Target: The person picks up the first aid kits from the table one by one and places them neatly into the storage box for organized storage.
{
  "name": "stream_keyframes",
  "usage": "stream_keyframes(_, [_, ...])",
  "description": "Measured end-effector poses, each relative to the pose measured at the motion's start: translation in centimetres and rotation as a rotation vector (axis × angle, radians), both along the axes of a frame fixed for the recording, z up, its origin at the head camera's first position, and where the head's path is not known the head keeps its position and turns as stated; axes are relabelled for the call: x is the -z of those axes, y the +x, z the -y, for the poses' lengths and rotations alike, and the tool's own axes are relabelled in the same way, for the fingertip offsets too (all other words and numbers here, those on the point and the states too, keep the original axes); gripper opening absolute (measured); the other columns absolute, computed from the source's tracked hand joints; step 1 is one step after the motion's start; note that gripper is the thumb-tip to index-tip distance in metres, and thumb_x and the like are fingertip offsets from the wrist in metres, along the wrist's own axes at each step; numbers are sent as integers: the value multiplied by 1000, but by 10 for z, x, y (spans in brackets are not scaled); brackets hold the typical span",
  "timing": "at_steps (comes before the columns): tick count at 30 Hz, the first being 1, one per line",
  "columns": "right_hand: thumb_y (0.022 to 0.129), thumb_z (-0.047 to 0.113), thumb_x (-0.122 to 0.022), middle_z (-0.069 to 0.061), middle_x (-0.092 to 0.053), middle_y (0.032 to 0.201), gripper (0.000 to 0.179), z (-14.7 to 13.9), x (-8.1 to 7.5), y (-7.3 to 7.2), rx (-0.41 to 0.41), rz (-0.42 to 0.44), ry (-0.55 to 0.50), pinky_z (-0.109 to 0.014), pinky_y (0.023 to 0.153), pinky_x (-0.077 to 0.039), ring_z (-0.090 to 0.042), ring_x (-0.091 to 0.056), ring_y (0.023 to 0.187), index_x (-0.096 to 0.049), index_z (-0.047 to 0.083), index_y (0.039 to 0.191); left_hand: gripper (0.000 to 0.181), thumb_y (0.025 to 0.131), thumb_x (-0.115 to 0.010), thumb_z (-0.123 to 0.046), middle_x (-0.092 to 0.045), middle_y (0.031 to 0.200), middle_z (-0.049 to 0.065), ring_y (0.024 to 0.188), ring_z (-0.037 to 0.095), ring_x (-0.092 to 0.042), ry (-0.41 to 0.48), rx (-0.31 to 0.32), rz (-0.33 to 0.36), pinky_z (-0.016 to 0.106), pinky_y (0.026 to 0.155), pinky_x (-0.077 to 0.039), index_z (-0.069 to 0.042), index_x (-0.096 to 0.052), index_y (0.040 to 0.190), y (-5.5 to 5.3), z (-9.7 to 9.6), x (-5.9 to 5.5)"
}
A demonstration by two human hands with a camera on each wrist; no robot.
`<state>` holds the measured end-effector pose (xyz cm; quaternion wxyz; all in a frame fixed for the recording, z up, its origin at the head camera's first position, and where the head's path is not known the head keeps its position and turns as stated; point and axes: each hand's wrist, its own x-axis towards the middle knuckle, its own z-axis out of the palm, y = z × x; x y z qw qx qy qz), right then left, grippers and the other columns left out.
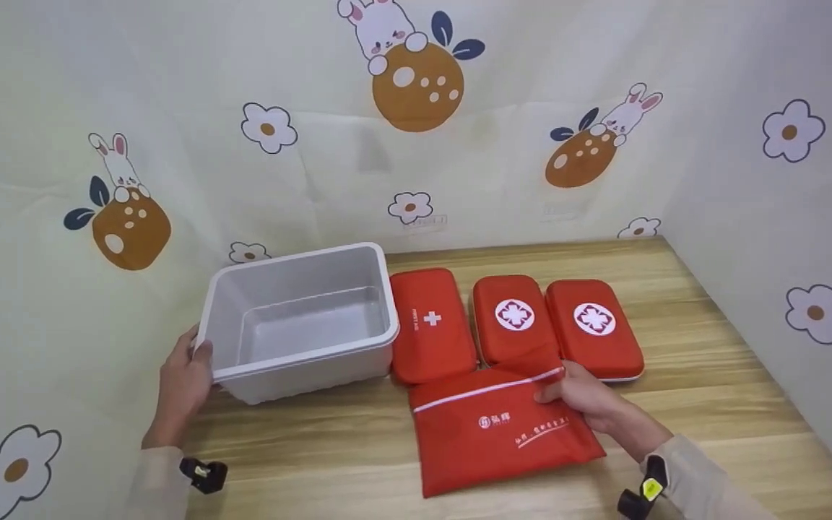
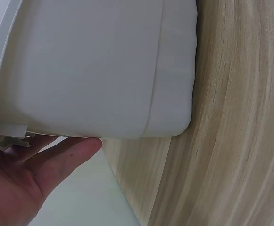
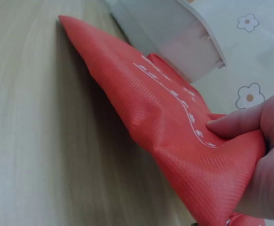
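A flat red zip pouch [image 1: 488, 433] with a white zip line and white print is pinched at its right edge by my right hand [image 1: 589, 397]. In the right wrist view the pouch [image 3: 141, 108] sags and folds near the thumb, part of it raised off the table. My left hand [image 1: 186, 379] grips the left end of a light grey plastic bin [image 1: 300, 368], thumb at the rim. The left wrist view has the fingers [image 2: 66, 160] against the bin's end wall [image 2: 89, 70]. Inside, the bin shows only its bare floor.
Behind the pouch lie a red first aid case [image 1: 434, 332] beside the bin and two red cases, one in the middle [image 1: 506, 296] and one at right [image 1: 596, 343]. All rest on a wood-grain table [image 1: 719, 404]. Patterned cloth walls [image 1: 503, 166] enclose the table.
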<state>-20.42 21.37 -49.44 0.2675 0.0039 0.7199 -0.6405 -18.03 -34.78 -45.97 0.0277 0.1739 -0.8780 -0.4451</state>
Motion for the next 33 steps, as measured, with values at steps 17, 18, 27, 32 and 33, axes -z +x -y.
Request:
stream_keyframes(17, [87,11,-72,-8,-62,119,62,3,-59,-20,-27,-8,-76,-43,91,-60,-25,-69,107,-37,5,138,58,109,-19,-31,-25,162,26,146,47,-34,25,6,-1,64,119,-27,-7,-10,161,-2,-1,-3])
stream_keyframes(18, [87,12,-72,-7,-62,119,62,4,-63,-21,-18,-6,-77,-43,91,-60,-25,-69,108,-37,6,138,58,109,-19,-31,-25,162,26,146,48,-34,26,7,-1,64,119,-27,-7,-10,161,-2,-1,-2])
stream_keyframes(27, [84,11,-75,-9,-63,120,62,13,-95,-34,-38,-8,-66,-47,91,-60,-29,-70,108,-42,8,136,58,109,-19,-31,-23,164,25,147,48,-31,29,10,12,65,119,-26,-9,-8,162,1,-1,0])
stream_keyframes(32, [83,8,-74,-9,-63,118,58,12,-110,-40,-78,-1,-71,-47,90,-60,-28,-70,106,-45,9,133,58,110,-20,-31,-23,164,25,148,47,-31,25,0,4,64,120,-26,-9,-10,162,1,-1,-1])
stream_keyframes(33, [84,8,-74,-9,-63,118,57,12,-113,-40,-88,1,-80,-47,90,-60,-28,-70,107,-45,9,133,57,110,-20,-31,-23,164,25,148,47,-30,21,-2,-2,64,120,-25,-8,-10,162,1,-1,-1])
